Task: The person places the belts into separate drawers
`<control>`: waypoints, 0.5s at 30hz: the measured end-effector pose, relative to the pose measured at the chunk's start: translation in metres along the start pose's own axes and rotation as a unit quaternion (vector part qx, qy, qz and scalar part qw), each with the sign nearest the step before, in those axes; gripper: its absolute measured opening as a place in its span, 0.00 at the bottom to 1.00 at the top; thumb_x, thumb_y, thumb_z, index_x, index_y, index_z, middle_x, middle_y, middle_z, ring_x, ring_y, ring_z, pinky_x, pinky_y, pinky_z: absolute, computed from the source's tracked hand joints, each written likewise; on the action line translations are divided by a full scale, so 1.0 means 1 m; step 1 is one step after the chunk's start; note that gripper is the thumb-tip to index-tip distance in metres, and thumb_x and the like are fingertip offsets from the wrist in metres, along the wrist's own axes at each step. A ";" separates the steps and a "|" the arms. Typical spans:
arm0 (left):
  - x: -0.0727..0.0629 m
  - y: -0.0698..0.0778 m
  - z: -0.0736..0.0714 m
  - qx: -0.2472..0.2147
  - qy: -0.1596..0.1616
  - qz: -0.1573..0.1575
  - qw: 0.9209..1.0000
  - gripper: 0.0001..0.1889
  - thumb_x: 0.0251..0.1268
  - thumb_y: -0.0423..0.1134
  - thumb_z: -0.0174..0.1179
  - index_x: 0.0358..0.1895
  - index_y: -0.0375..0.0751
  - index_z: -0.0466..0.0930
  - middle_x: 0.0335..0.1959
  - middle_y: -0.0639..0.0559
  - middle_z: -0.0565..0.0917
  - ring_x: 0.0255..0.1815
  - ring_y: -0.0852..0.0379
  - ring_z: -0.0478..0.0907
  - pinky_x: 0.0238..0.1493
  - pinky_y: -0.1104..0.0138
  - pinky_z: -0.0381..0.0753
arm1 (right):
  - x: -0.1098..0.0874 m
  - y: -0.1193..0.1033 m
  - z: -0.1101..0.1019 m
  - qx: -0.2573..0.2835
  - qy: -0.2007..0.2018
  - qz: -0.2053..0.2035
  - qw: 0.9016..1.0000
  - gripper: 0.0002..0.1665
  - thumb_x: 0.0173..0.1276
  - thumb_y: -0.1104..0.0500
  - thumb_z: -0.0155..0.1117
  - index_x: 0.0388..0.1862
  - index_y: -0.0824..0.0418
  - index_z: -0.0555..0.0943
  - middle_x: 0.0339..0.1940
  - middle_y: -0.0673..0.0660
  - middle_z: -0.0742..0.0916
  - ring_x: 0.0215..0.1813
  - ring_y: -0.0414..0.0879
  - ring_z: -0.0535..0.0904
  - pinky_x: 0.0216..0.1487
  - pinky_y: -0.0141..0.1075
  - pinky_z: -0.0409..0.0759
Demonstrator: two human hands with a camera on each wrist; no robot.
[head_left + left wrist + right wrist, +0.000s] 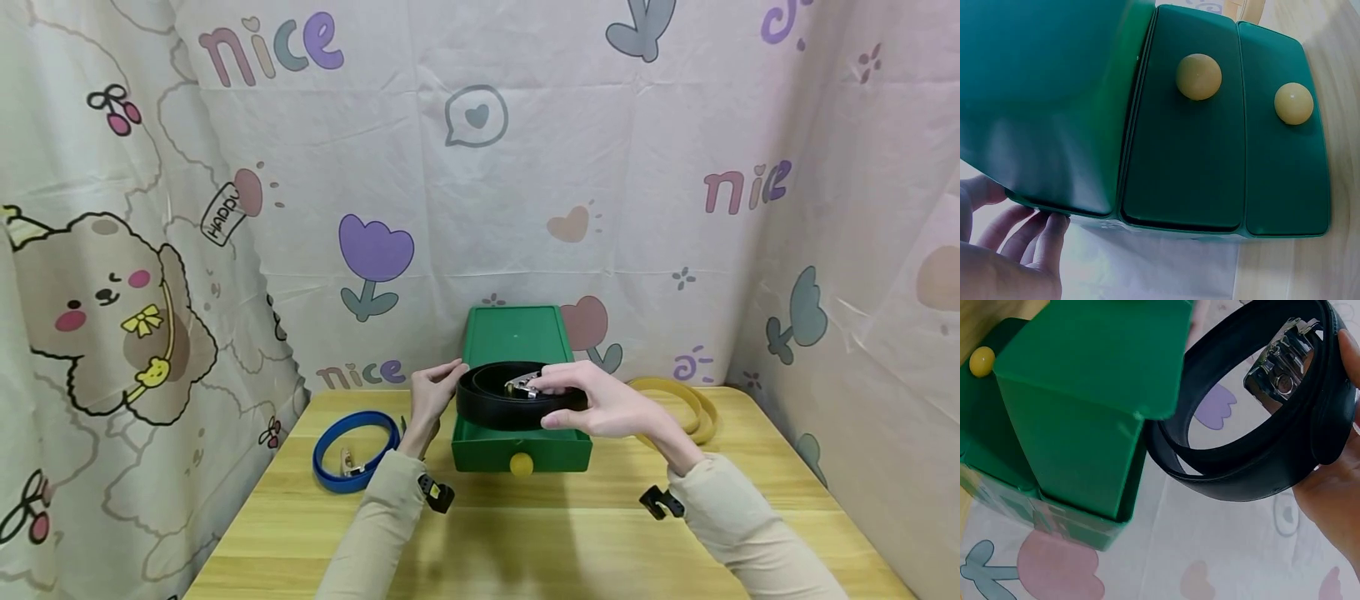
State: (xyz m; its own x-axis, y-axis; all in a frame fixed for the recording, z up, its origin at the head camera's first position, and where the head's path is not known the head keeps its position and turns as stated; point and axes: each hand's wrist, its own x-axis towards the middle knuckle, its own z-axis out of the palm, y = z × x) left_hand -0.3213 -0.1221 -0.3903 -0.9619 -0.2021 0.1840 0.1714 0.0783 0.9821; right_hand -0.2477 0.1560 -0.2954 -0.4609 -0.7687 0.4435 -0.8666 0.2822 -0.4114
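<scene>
A coiled black belt with a silver buckle is held up over the pulled-out top drawer of a green drawer cabinet. My right hand grips the coil at its right side, thumb outside and fingers by the buckle. On the cabinet's left side, my left hand touches the edge beside the top drawer; its fingertips show there in the left wrist view. The belt hides most of the drawer's inside in the head view.
A coiled blue belt with a metal buckle lies on the wooden table left of the cabinet. A yellow belt lies coiled at the right, partly behind my right arm. Two lower drawers with round yellow knobs are closed. Patterned cloth hangs behind.
</scene>
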 end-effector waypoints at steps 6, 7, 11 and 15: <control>-0.001 0.001 0.000 -0.005 -0.002 0.006 1.000 0.17 0.65 0.41 0.68 0.53 0.35 0.87 0.53 0.37 0.87 0.33 0.68 0.80 0.36 0.77 0.80 | 0.000 0.004 0.006 0.007 -0.022 0.020 1.000 0.22 0.68 0.59 0.69 0.59 0.63 0.83 0.50 0.53 0.88 0.52 0.43 0.81 0.56 0.40 0.80; -0.001 0.001 0.000 -0.006 -0.002 0.006 1.000 0.17 0.65 0.40 0.68 0.53 0.35 0.87 0.52 0.37 0.88 0.31 0.68 0.79 0.35 0.77 0.79 | 0.000 0.005 0.007 0.007 -0.022 0.023 0.999 0.22 0.68 0.59 0.69 0.60 0.63 0.83 0.50 0.54 0.87 0.53 0.44 0.82 0.57 0.40 0.81; -0.001 0.000 0.000 -0.002 0.002 0.008 1.000 0.16 0.65 0.40 0.68 0.53 0.36 0.88 0.50 0.38 0.89 0.32 0.66 0.79 0.35 0.76 0.78 | 0.001 0.008 0.011 0.022 -0.022 0.024 0.999 0.21 0.68 0.59 0.69 0.59 0.63 0.83 0.48 0.52 0.87 0.52 0.43 0.81 0.56 0.39 0.81; -0.001 0.000 0.000 -0.002 0.003 0.015 1.000 0.16 0.66 0.39 0.68 0.53 0.35 0.87 0.52 0.37 0.88 0.45 0.54 0.87 0.49 0.68 0.85 | 0.006 0.007 0.015 0.037 -0.026 0.003 0.999 0.19 0.68 0.59 0.69 0.57 0.61 0.84 0.40 0.49 0.85 0.44 0.38 0.76 0.50 0.35 0.78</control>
State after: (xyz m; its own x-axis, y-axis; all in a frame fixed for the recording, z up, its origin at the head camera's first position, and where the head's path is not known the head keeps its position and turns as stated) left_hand -0.3200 -0.1215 -0.3904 -0.9550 -0.2054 0.2141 0.2017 0.0799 0.9762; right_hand -0.2541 0.1448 -0.3072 -0.4537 -0.7964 0.3998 -0.8466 0.2451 -0.4725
